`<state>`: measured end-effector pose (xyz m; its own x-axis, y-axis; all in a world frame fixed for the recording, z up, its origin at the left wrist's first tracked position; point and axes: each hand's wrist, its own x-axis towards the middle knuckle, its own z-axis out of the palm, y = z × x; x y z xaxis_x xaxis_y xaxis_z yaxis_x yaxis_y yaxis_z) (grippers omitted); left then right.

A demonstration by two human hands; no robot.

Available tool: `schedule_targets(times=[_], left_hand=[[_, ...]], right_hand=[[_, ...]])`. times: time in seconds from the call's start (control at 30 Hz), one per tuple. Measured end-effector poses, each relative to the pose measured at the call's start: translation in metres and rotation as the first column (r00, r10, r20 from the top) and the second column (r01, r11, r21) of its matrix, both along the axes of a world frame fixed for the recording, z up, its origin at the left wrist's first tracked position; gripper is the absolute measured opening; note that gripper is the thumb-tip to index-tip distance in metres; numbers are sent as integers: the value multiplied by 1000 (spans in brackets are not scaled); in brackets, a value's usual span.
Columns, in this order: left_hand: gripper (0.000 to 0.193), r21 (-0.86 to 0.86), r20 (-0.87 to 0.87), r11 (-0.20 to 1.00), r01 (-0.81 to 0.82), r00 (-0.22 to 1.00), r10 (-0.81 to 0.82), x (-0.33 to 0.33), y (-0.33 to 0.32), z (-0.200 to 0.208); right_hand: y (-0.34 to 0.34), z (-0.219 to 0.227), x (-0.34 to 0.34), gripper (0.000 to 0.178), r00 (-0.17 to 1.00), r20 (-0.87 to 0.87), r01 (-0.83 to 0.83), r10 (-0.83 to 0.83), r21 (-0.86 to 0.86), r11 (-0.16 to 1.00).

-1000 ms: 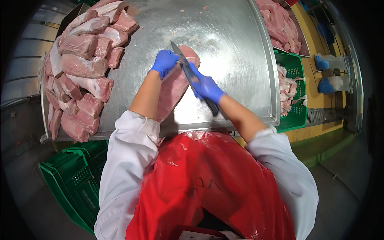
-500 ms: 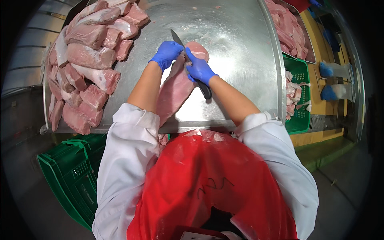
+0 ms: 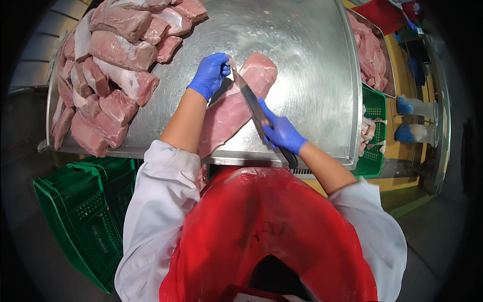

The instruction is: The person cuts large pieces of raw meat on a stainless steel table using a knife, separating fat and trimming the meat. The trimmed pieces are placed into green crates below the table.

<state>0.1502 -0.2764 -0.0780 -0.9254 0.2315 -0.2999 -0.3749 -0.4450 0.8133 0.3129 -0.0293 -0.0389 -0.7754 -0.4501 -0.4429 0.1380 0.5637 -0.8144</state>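
A long slab of pink raw meat point(image 3: 229, 118) lies slantwise on the metal table point(image 3: 196, 48) in front of me, its lower end near the front edge. Over its far part, my blue-gloved left hand point(image 3: 211, 74) is closed in a pinch on a thin pale strip of trimming point(image 3: 231, 63). My blue-gloved right hand point(image 3: 283, 132) grips a black-handled knife point(image 3: 251, 101). The blade crosses above the slab's right side, its tip pointing away and left, close to the strip. The handle's end sticks out toward me near the table edge.
Thick meat cuts point(image 3: 118, 55) are heaped on the table's left. To the right stand a metal tray of meat strips point(image 3: 370, 55) and a green crate point(image 3: 373, 103) with trimmings. Another green crate point(image 3: 75, 201) sits low at left. Part of another person point(image 3: 407, 10) shows far right.
My right hand has drawn the knife right and toward me, away from my left hand. The slab's far end is more uncovered. The whole view has shifted slightly.
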Motion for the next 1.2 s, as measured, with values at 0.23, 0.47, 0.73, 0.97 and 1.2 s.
schedule_targets(times=[0.23, 0.47, 0.73, 0.97, 1.2], left_hand=[[8, 4, -51, 999, 46, 998, -46, 34, 19, 37], [3, 263, -142, 964, 41, 990, -4, 45, -16, 37], [4, 585, -59, 807, -84, 987, 146, 63, -61, 66], [14, 388, -40, 899, -202, 971, 236, 119, -48, 127], [23, 593, -85, 724, -352, 867, 492, 218, -125, 199]], right_hand=[[-42, -39, -85, 70, 969, -246, 5, 34, 157, 988], [-18, 7, -10, 71, 994, -27, -98, 104, 174, 980], [-21, 25, 23, 75, 970, 157, -196, 186, 52, 979], [-91, 1, -31, 74, 978, 114, -173, 174, -17, 985], [-72, 15, 26, 70, 874, 122, -469, 470, -42, 882]])
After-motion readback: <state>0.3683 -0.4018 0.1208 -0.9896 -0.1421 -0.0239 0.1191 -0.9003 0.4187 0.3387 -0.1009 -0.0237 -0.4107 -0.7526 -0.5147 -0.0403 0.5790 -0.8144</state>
